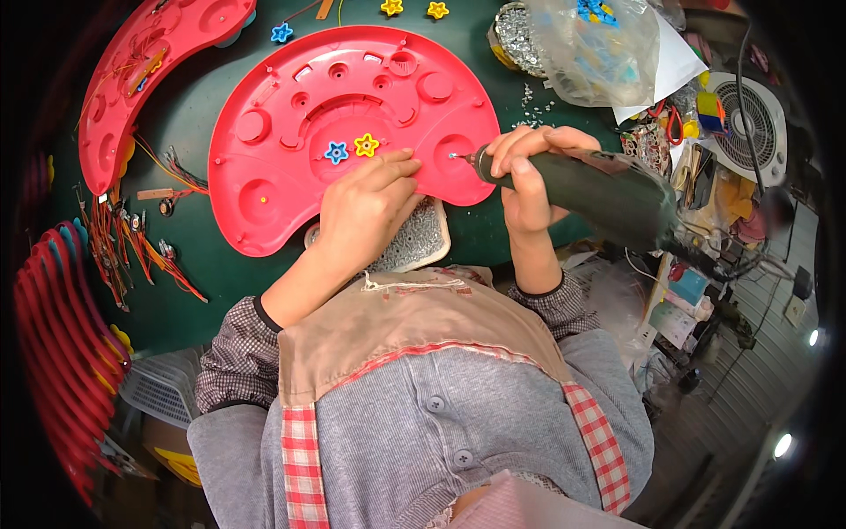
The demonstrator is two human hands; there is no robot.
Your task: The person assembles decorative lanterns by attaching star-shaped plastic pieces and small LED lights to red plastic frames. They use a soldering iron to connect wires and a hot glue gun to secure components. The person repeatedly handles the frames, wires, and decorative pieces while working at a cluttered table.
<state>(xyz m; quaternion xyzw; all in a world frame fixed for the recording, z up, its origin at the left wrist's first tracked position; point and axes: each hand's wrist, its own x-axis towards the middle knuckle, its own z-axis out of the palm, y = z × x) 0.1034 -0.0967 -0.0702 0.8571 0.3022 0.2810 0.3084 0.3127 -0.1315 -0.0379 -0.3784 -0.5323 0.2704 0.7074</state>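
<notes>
A red half-round plastic shell point(282, 132) lies on the green table, with a blue star piece point(336, 152) and a yellow star piece point(367, 145) set in it. My left hand point(366, 207) rests on the shell's near edge, fingertips pinched close to the yellow star. My right hand point(529, 172) grips a dark green electric screwdriver point(599, 189). Its bit point(458, 157) touches the shell at the right rim. A tray of small screws point(421, 242) sits partly hidden under my left hand.
A second red shell point(141, 70) lies at the far left, with a stack of more shells point(62, 326) at the left edge. Bundles of red wires point(132, 247) lie nearby. A plastic bag of parts point(599, 48) and a small fan point(749, 123) stand at the right.
</notes>
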